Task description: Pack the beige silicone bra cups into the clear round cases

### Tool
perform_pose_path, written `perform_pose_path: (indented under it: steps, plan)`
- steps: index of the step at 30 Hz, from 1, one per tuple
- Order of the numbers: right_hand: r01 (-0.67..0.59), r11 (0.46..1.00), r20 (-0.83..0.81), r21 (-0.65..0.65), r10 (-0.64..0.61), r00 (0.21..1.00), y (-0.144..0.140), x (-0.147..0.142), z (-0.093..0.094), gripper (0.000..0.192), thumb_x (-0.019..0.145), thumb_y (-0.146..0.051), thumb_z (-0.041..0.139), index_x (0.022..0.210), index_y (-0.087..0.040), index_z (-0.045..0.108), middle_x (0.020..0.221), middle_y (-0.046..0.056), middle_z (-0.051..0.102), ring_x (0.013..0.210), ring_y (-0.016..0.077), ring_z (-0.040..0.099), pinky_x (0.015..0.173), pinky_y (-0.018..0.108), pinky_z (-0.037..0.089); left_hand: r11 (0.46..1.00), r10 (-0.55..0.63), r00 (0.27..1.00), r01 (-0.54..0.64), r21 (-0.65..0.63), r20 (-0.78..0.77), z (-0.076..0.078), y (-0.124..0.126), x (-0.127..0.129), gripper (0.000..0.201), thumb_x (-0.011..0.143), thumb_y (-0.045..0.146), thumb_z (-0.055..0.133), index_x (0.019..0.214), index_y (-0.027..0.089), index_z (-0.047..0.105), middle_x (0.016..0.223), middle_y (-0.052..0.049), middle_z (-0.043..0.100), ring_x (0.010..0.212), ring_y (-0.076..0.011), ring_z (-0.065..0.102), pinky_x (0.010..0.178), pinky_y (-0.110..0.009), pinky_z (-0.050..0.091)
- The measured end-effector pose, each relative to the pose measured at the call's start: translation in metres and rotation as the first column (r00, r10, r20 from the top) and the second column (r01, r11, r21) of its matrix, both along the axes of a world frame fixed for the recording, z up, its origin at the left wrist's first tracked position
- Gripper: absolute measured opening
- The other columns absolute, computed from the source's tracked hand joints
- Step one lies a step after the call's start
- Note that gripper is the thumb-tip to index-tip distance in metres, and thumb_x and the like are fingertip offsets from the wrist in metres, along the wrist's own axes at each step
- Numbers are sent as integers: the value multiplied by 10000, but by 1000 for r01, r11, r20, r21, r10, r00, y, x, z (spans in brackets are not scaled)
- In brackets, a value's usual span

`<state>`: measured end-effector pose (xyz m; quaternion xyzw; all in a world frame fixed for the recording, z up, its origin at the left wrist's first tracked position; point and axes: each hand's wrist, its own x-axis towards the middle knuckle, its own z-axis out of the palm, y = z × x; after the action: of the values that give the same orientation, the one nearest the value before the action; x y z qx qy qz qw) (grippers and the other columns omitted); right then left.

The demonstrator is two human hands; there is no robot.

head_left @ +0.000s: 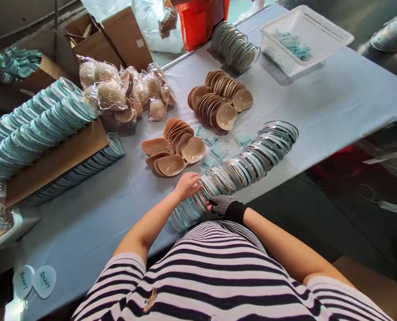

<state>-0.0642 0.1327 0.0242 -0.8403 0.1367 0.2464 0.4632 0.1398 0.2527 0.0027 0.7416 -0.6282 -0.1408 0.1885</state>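
A long row of clear plastic cases, round and standing on edge packed together, runs slantwise along the table's near edge; brown pieces show inside several of them. My bare left hand rests against the row's far side, fingers a little apart and bent toward the cases. On the near side my right hand, in a dark dotted fingerless glove, has its fingertips closed on the edge of one case. Just beyond my left hand lies a loose group of brown bra cups. Printed sachets lie between the cups and the row.
More brown cups stand in neat rows farther back. Bagged cups sit at the far left, beside stacked teal-tinted cases. A white basket holds sachets at back right. Two printed discs lie at the lower left corner.
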Motion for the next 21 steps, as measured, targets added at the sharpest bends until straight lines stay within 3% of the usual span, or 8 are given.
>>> perform_pose_path:
  steps: [2, 4, 6, 9, 12, 15, 18, 21]
  plan:
    - [-1, 1000, 84, -5, 2, 996, -21, 20, 5, 283, 905, -367, 551, 1087, -220, 710, 1014, 62, 751, 923, 201, 688, 806, 272, 485, 966, 258, 964, -256, -38, 65, -7, -16, 21, 353, 880, 376, 618, 1202, 232, 615, 1312, -133, 590, 1252, -287, 526, 1068, -473, 401]
    - [72, 997, 198, -27, -65, 978, -45, 53, 10, 302, 924, -345, 532, 1146, -210, 685, 1061, 66, 742, 972, 194, 680, 857, 276, 487, 874, 485, 867, -485, -28, 114, -15, -34, 42, 492, 827, 348, 681, 1284, 208, 564, 1396, -176, 527, 1330, -336, 456, 1117, -538, 333]
    - [224, 970, 282, -95, -189, 941, -71, 95, 13, 350, 939, -299, 512, 1260, -204, 617, 1194, 77, 700, 1078, 184, 650, 929, 280, 474, 800, 588, 796, -599, 45, 145, -24, -49, 57, 578, 778, 316, 728, 1307, 187, 536, 1372, -201, 541, 1323, -357, 459, 1126, -572, 303]
    - [341, 896, 276, -284, -264, 924, -102, 153, 10, 481, 930, -248, 529, 1400, -167, 474, 1374, 122, 585, 1216, 181, 576, 1001, 282, 441, 759, 617, 763, -642, 113, 192, -35, -62, 61, 607, 751, 265, 737, 1312, 175, 522, 1292, -200, 585, 1280, -354, 491, 1120, -570, 305]
    - [280, 875, 219, -395, -206, 954, -110, 186, 4, 485, 896, -237, 579, 1358, -118, 489, 1309, 153, 612, 1157, 198, 599, 956, 272, 457, 704, 665, 716, -696, 141, 214, -44, -64, 55, 610, 769, 236, 704, 1337, 156, 499, 1340, -220, 533, 1312, -355, 462, 1125, -531, 312]
    - [254, 862, 234, -439, -163, 958, -101, 196, -1, 416, 908, -206, 546, 1311, -102, 530, 1311, 202, 593, 1185, 256, 566, 993, 331, 426, 675, 686, 700, -714, 183, 202, -51, -62, 51, 617, 784, 235, 675, 1365, 183, 475, 1420, -209, 475, 1347, -356, 431, 1131, -519, 310]
    - [264, 813, 293, -519, -121, 948, -88, 198, -6, 510, 919, -179, 513, 1413, -80, 432, 1487, 264, 414, 1346, 346, 406, 1104, 467, 312, 678, 688, 704, -710, 191, 177, -54, -61, 51, 645, 786, 246, 662, 1394, 219, 448, 1440, -183, 478, 1353, -354, 432, 1128, -524, 317]
    - [192, 781, 318, -594, 8, 948, -78, 200, -10, 475, 970, -165, 387, 1442, -113, 406, 1548, 221, 357, 1384, 345, 362, 1111, 551, 289, 658, 711, 685, -728, 195, 158, -54, -63, 52, 632, 792, 282, 654, 1387, 198, 461, 1437, -197, 493, 1360, -363, 435, 1119, -526, 337]
